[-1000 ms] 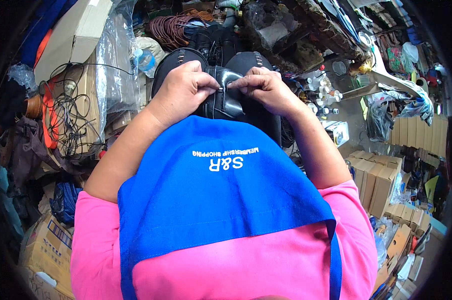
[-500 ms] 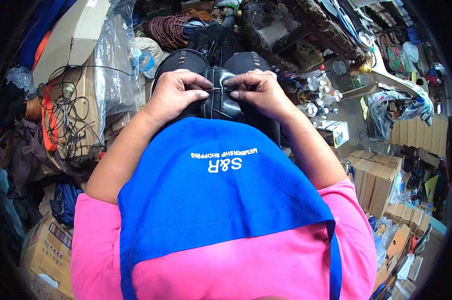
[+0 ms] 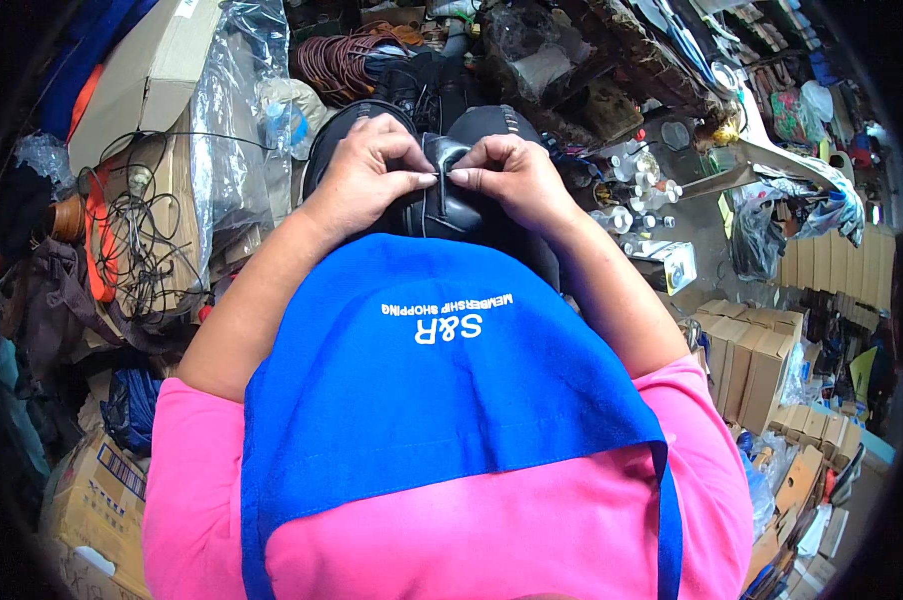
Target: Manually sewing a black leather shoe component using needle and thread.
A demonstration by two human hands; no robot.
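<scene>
A shiny black leather piece [image 3: 462, 208] with a raised edge lies between my knees, above the blue apron [image 3: 422, 390] over my lap. I cannot tell what article it belongs to. My left hand [image 3: 364, 172] is closed in a pinch, thumb and forefinger at the left side of that edge. Facing it, my right hand [image 3: 522, 182] pinches at the right side, its fingertips against the leather. The two sets of fingertips are only a small gap apart. Whatever thin thing lies in either pinch is too small to make out.
On the left are cardboard [image 3: 177, 60], clear plastic sheeting [image 3: 237, 130] and tangled black wire [image 3: 147, 225]. A brown coil of cord [image 3: 337, 65] lies ahead. Small bottles [image 3: 637, 185] stand at right, with cardboard boxes [image 3: 747, 350] nearer me.
My fingertips have come closer together at the leather edge. A thin pale line, like a thread or needle, stretched between them earlier and no longer shows. My left hand has shifted slightly right.
</scene>
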